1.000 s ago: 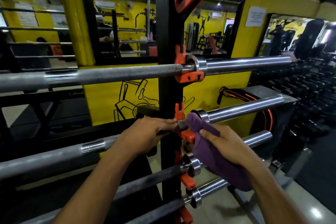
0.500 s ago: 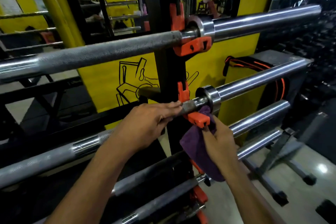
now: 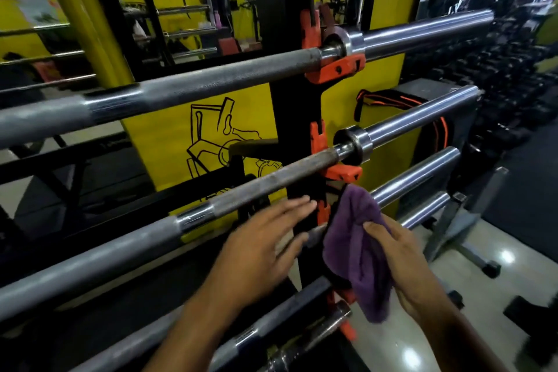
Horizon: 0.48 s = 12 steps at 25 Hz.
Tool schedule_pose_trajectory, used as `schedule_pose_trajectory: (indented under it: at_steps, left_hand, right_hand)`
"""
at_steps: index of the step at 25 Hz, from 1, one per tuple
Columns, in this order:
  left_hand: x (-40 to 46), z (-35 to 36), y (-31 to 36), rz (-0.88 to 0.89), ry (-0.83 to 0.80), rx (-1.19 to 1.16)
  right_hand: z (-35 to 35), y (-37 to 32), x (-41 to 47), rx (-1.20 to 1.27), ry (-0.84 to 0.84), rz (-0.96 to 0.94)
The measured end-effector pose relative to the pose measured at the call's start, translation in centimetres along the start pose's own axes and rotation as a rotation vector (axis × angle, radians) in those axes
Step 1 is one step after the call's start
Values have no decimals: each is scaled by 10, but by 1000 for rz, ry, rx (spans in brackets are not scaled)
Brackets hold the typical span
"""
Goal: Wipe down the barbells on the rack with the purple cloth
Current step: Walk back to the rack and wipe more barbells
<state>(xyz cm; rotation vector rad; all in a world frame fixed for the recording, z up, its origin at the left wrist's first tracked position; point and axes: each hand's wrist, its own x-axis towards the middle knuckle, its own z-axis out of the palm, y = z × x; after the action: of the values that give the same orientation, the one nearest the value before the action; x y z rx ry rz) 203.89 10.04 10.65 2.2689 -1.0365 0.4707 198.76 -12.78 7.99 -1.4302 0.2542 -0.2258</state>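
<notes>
Left hand [image 3: 259, 251] is off the second barbell [image 3: 241, 193]: half a second ago its fingers lay over that shaft just left of the orange hook; now it hovers below the bar, fingers straight and spread, holding nothing, fingertips in front of the black rack upright [image 3: 290, 118].

Right hand [image 3: 401, 263] grips the purple cloth [image 3: 353, 254], fingers curled into the bunched fabric. The cloth has dropped from under the second bar's collar [image 3: 356, 142] and now hangs in front of the upright at the third barbell [image 3: 419, 172], whose sleeve emerges from behind its top edge. Whether cloth touches that bar: cannot tell, the contact point is hidden.

Second bar rests alone in its orange hook [image 3: 341, 174]. Top barbell [image 3: 211, 81] untouched in its own hook.

Judgement: the second bar's collar area appears finished; work is shifting down one level. Left hand looks set to brace the third bar's shaft, as it did above. Lower bars in the rack remain to be wiped.
</notes>
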Motion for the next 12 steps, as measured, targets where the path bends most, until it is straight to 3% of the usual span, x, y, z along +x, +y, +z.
schedule_pose_trajectory:
  at_steps: [3, 5, 9, 12]
  left_hand:
    - [-50, 13, 5, -320, -102, -414]
    - [-62, 15, 8, -389, -117, -632]
    - [-75, -3, 10, -414, 38, -742]
    - [-87, -16, 3, -476, 60, -810]
  right_hand:
    - [27, -7, -31, 63, -15, 8]
    - [45, -10, -49, 112, -61, 42]
    - [73, 2, -74, 69, -125, 108]
    - [81, 5, -84, 59, -235, 231]
